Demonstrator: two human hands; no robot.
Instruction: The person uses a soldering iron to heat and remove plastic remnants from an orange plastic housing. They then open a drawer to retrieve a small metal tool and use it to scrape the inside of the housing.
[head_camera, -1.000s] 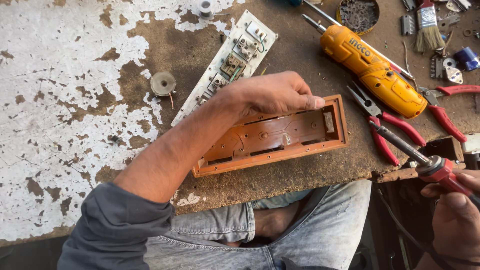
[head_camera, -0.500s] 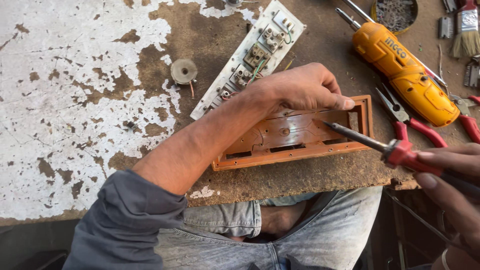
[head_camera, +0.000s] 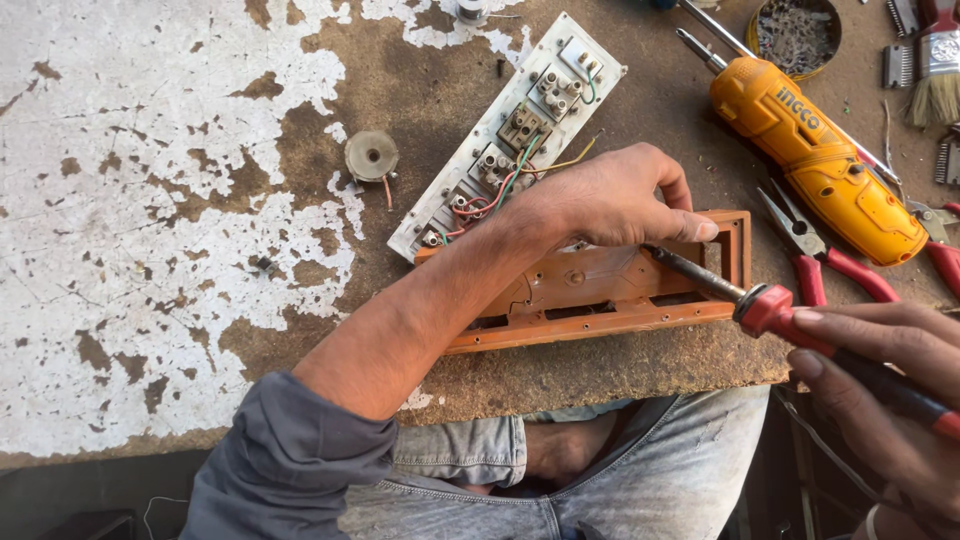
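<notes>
While left hand (head_camera: 615, 200) stays gripping orange box (head_camera: 610, 285), right hand (head_camera: 880, 385) clasping soldering iron (head_camera: 770, 310), tip now inside.

No packages, signs or screens are visible. The only label is a maker's mark printed in black letters on the side of the yellow-orange cordless screwdriver (head_camera: 815, 160), which lies slanted on the worn tabletop at the upper right, near the red-handled pliers (head_camera: 822, 258). The lettering follows the tool's slanted body.
</notes>
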